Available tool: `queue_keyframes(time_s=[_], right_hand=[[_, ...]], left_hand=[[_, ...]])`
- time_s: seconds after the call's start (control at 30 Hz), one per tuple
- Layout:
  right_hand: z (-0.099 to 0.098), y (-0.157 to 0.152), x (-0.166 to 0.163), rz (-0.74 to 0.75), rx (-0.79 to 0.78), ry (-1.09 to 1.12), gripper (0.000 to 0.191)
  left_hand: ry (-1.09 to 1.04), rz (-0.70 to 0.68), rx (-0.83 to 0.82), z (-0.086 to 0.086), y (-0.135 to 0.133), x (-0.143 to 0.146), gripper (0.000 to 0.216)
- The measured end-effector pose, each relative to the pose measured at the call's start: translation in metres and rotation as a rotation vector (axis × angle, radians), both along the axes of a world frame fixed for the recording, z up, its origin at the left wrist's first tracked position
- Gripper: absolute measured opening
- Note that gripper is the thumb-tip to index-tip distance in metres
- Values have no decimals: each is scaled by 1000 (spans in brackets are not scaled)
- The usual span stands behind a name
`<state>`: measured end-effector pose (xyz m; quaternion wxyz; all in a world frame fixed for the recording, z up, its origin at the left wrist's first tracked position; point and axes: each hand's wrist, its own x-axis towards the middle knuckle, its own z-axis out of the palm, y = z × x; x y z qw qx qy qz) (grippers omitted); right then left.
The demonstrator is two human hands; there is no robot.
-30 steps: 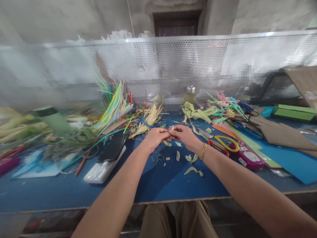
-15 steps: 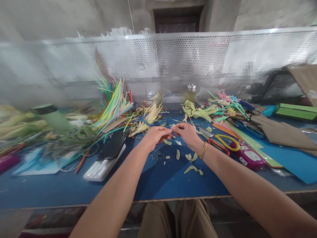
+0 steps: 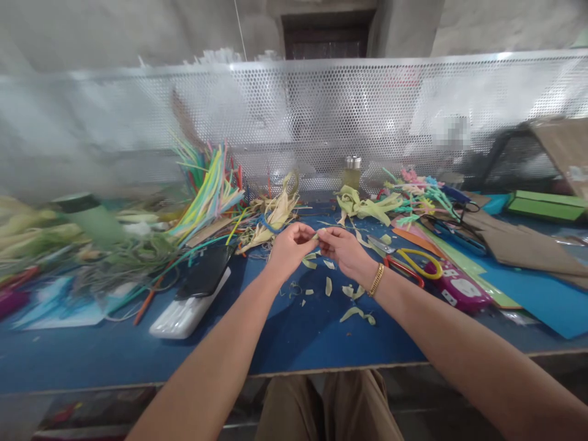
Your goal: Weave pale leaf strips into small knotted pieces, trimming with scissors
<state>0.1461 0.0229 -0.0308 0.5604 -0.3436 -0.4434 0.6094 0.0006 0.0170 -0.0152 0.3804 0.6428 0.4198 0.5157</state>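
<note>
My left hand (image 3: pixel 290 245) and my right hand (image 3: pixel 343 250) meet over the middle of the blue table (image 3: pixel 294 334). Both pinch one small pale green strip (image 3: pixel 316 235) between their fingertips. My right wrist wears a gold bracelet (image 3: pixel 376 280). Cut pale green scraps (image 3: pixel 353 313) lie on the table just below my hands. Red and yellow scissors (image 3: pixel 410 263) rest to the right of my right wrist.
Left of my hands lie a black phone (image 3: pixel 206 271) on a white case (image 3: pixel 184 313), coloured strips (image 3: pixel 209 196) and a green bottle (image 3: pixel 96 220). Dried husks (image 3: pixel 275 217) and a small jar (image 3: pixel 352 171) stand behind. A perforated metal screen (image 3: pixel 321 116) backs the table.
Both hands have stayed together on the strip, lifting slightly and turning it between the fingertips. Nothing else on the table has moved.
</note>
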Motion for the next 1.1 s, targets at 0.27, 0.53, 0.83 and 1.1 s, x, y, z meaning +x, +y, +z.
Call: queue_keyframes(time_s=[0.27, 0.53, 0.83, 1.1], right_hand=[[6, -5, 0, 11, 125, -16, 35], [12, -4, 4, -72, 380, -211, 28], [17, -12, 2, 19, 316, -78, 26], [15, -13, 0, 73, 202, -1, 26]], left_hand=[[82, 46, 69, 8, -5, -2, 13], [47, 33, 63, 12, -6, -5, 15], [0, -31, 67, 13, -8, -6, 10], [-96, -61, 38, 13, -9, -4, 9]])
